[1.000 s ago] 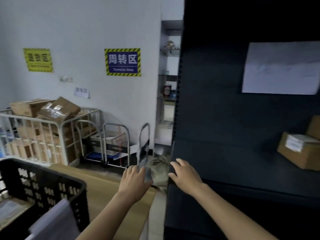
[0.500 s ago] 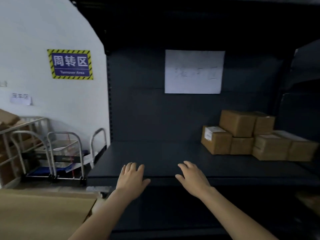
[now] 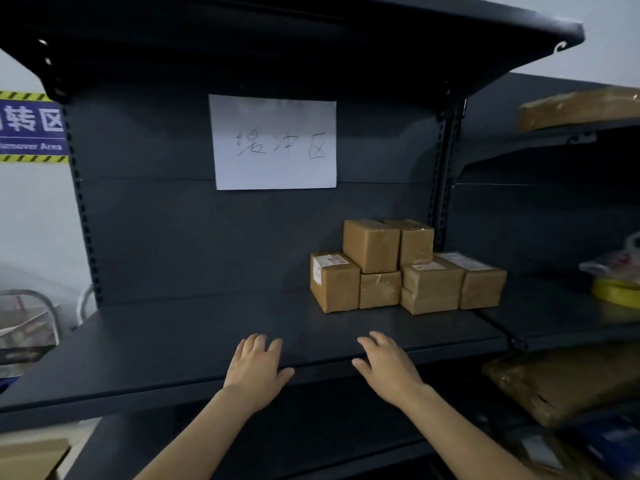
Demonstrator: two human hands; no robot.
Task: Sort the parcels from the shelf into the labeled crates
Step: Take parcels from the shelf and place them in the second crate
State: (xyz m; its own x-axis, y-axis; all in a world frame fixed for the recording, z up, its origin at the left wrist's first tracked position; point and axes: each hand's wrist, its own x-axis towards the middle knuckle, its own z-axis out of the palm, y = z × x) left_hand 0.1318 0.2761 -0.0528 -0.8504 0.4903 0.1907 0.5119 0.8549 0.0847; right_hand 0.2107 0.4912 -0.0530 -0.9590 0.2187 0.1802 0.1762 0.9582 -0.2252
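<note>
Your left hand (image 3: 258, 367) and right hand (image 3: 388, 367) are spread at the front edge of the shelf (image 3: 166, 341), with bare board ahead of them and all the way to its left edge. The stacked parcels (image 3: 398, 271) fill the back right corner (two tiers, packed tight), close to the right upright (image 3: 445, 174). The upper shelf (image 3: 277, 46) roofs the bay well above the stack.

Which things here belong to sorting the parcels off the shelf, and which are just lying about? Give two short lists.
Belong to the job:
brown parcels
shelf
left hand
right hand

Just lying about:
paper sign
blue wall sign
yellow roll
</note>
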